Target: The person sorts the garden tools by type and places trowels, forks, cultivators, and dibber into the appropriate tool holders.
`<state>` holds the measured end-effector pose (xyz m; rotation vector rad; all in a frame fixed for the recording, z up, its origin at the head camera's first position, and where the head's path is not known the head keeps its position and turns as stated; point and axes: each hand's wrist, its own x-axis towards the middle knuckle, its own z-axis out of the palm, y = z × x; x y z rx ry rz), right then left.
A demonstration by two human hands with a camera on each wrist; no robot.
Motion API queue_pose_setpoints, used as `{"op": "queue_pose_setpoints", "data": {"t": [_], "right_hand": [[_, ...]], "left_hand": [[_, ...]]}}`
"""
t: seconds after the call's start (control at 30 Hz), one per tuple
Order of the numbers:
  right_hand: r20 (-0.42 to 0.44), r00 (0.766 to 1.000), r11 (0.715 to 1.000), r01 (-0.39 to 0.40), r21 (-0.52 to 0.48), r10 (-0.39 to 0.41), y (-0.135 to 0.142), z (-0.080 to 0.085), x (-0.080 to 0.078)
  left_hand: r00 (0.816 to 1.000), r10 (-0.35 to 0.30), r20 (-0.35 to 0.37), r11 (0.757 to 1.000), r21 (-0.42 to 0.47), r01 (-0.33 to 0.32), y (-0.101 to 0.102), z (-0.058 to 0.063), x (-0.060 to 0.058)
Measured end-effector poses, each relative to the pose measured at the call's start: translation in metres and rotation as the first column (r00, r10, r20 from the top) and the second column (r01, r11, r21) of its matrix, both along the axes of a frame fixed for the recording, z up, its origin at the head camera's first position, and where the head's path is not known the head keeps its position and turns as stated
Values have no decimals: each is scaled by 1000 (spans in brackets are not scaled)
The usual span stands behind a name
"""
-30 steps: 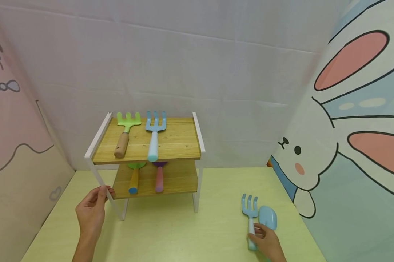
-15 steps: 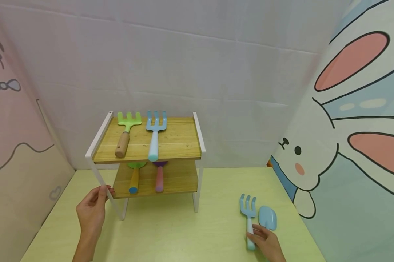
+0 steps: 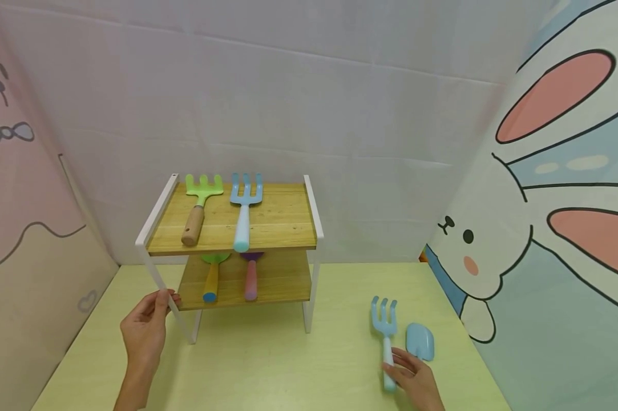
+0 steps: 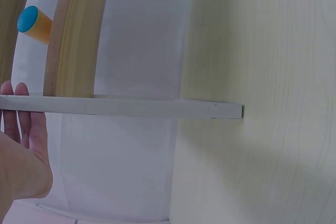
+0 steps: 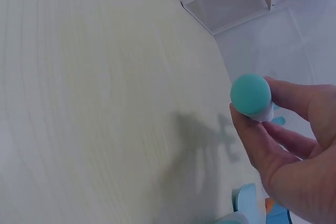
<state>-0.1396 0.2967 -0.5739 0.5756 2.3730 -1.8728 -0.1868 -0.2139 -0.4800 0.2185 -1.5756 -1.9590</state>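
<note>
Left backdrop point(image 3: 21, 188): I see a pink and cream sheet with a bow drawn on it.
Left hand point(image 3: 145, 331): grips the front left leg of the white-framed rack point(image 3: 312, 208), thumb in front, fingertips showing past it, about level with the lower board.
Top shelf point(image 3: 285, 220): green fork point(image 3: 194, 222) with a wooden handle on the left, pale blue fork point(image 3: 243, 222) near it, tines toward the back on both.
Lower shelf point(image 3: 288, 279): yellow-handled tool point(image 3: 211, 282), then pink-handled tool point(image 3: 251, 281); the upper board hides part of their green and purple heads from me.
Held fork point(image 3: 387, 339): light blue, right of the rack and well apart from it, tines pointing away from the person; my right wrist feed shows its shadow separate on the pale table point(image 3: 267, 365), so I read it as raised.
Right hand point(image 3: 415, 379): pinches that handle near its turquoise end, between thumb and fingers.
Blue scoop point(image 3: 420, 341): lies on the table just beyond the right hand, which hides most of its handle in my head feed.
Right backdrop point(image 3: 493, 245): a white rabbit with pink inner ears.
</note>
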Motion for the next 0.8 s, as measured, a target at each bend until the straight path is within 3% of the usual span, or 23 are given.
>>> {"op": "queue_pose_setpoints", "data": {"t": [0.8], "right_hand": [[-163, 986, 993, 11, -116, -30, -29, 23, 17]], "left_hand": [[1000, 3, -2, 1000, 4, -3, 1, -1, 0]]}}
